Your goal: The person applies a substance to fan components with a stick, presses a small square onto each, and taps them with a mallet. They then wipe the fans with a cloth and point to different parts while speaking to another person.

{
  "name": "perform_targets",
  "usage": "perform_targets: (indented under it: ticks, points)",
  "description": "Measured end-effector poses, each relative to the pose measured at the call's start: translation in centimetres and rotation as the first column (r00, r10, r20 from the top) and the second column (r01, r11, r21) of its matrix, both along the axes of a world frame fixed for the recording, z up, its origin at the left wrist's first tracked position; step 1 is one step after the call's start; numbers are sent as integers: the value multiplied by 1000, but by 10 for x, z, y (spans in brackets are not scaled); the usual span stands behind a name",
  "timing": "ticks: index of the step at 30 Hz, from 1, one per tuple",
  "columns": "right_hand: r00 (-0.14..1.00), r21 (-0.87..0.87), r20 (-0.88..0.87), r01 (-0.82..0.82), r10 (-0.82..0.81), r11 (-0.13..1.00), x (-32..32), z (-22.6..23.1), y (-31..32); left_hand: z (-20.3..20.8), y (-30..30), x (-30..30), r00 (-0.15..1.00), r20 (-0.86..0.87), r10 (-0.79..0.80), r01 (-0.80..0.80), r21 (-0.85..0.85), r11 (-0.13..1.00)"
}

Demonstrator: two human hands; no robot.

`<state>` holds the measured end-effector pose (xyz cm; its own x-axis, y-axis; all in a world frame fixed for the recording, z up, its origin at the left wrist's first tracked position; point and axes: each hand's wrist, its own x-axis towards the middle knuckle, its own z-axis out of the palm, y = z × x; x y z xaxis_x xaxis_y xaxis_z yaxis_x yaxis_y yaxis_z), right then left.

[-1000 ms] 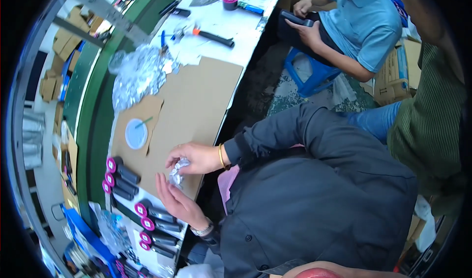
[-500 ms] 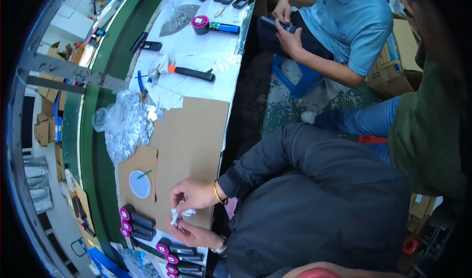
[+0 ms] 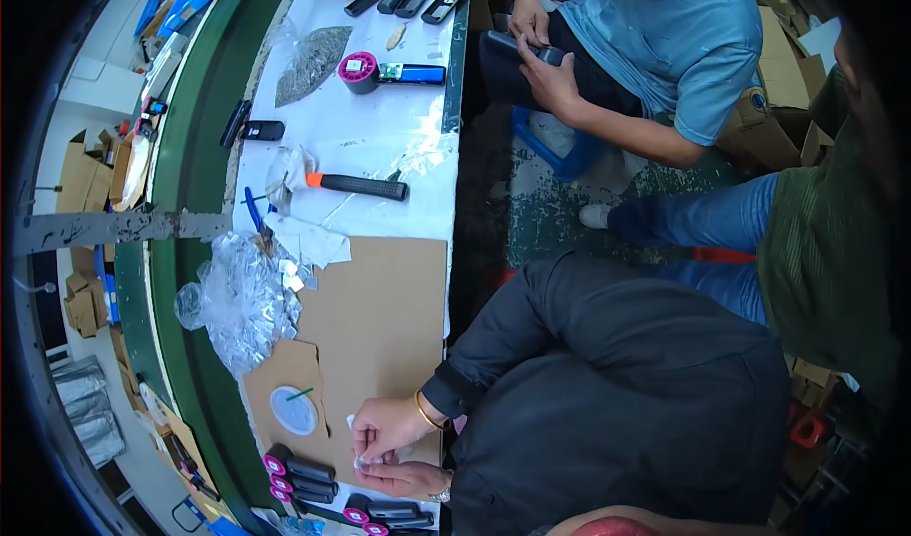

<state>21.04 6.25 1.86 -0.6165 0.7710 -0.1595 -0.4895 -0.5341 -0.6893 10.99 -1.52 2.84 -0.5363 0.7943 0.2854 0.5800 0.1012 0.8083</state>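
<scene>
My right hand (image 3: 389,427), with a gold bracelet, and my left hand (image 3: 403,479), with a wristwatch, meet over the near end of a brown cardboard sheet (image 3: 380,318). Both are closed, fingertips pinched together on a small whitish piece (image 3: 359,462), mostly hidden by the fingers. Its exact kind cannot be made out. Close by lies a round white lid (image 3: 294,411) with a green stick across it, on a smaller cardboard piece (image 3: 308,375). Black handheld devices with pink round ends (image 3: 308,470) lie in a row below it, and more (image 3: 394,509) sit beside my left hand.
A clear plastic bag of silvery pieces (image 3: 247,299) lies at the table's left side. Further up are a hammer (image 3: 356,186) with a black and orange handle, blue-handled pliers (image 3: 252,209) and a bag of small parts (image 3: 313,66). A seated co-worker (image 3: 655,71) handles a dark device.
The view has shifted, so the table contents appear lower. My hands have come closer together, and the crumpled white piece between them shows less. The co-worker stays seated.
</scene>
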Motion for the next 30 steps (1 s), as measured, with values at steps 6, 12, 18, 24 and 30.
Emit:
perform_targets:
  ticks: [6,12,18,24,30]
  points:
    - [997,128,-2,74,-75,989,-5,-23,2,-7,10,-6,995,-92,-26,32,58,998]
    - [991,177,59,105,-117,979,-4,-32,8,-26,12,-16,1000,-25,9,-10,-43,999]
    - [982,191,121,121,-146,974,-2,-38,10,-21,19,6,996,86,-18,17,5,1000]
    - [974,187,169,118,-150,975,6,-31,11,-14,23,14,997,66,-31,31,-11,999]
    - [967,197,202,113,-153,974,8,-29,9,-18,21,12,998,56,-17,18,-17,1000]
